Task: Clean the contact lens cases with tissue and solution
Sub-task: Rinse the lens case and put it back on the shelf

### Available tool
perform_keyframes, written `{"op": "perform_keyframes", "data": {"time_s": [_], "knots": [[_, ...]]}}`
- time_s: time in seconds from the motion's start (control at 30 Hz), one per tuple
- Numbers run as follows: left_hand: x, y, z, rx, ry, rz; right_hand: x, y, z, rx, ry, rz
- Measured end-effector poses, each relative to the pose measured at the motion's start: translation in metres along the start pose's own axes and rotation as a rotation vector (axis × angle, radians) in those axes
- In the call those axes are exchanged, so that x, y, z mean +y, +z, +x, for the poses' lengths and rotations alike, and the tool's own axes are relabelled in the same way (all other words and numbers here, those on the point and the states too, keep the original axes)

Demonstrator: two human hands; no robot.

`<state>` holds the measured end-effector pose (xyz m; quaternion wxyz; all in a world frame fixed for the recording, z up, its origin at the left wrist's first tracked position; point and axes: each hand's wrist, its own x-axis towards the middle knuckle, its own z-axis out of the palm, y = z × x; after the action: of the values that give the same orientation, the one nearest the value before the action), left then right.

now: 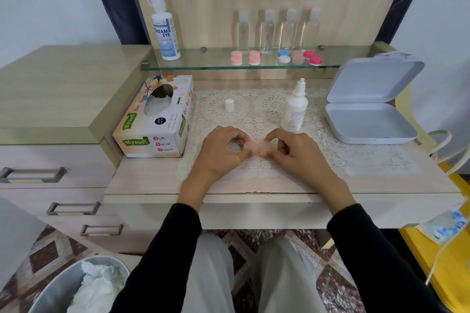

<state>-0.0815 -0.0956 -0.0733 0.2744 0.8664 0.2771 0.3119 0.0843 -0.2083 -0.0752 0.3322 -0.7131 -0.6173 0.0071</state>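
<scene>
Your sleeves (162, 249) are black, your trousers (211, 274) pale grey. At frame centre you hold a translucent pale pink lens case (258, 148) and a white tissue (235, 147) over a cream lace mat (254, 109) patterned with round floral openwork. The desk (152, 180) is pale wood grain. The tissue box (155, 119), centre left, is white with green labels, red letters and orange flowers. On the glass shelf (203, 65), upper centre, the spare cases (254, 57) are pink, blue-and-white, dusty rose and magenta. The floor (330, 274) shows brown-and-cream diamonds.
</scene>
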Motion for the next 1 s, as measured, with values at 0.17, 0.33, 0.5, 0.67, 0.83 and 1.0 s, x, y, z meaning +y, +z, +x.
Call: {"op": "perform_keyframes", "data": {"time_s": [0.17, 0.33, 0.5, 0.67, 0.83, 1.0], "knots": [[-0.0011, 0.0002, 0.0000, -0.003, 0.003, -0.010, -0.0029, -0.0031, -0.0009, -0.043, -0.001, 0.051], [0.0003, -0.0003, 0.0002, -0.005, 0.003, -0.008, -0.0014, -0.0024, -0.0007, -0.040, 0.006, 0.005], [-0.0004, 0.0000, 0.0006, -0.003, -0.002, -0.011, -0.0023, -0.0003, 0.0011, -0.055, 0.028, -0.057], [-0.0016, -0.0001, 0.0006, -0.001, 0.000, -0.011, -0.0043, -0.0033, 0.0004, -0.070, 0.005, 0.033], [-0.0005, -0.0001, 0.0002, -0.004, -0.001, -0.021, -0.0028, -0.0018, -0.0004, -0.027, -0.010, -0.075], [-0.0020, 0.0003, 0.0009, -0.007, -0.002, -0.009, -0.0058, -0.0001, 0.0002, -0.041, 0.005, -0.143]]}}
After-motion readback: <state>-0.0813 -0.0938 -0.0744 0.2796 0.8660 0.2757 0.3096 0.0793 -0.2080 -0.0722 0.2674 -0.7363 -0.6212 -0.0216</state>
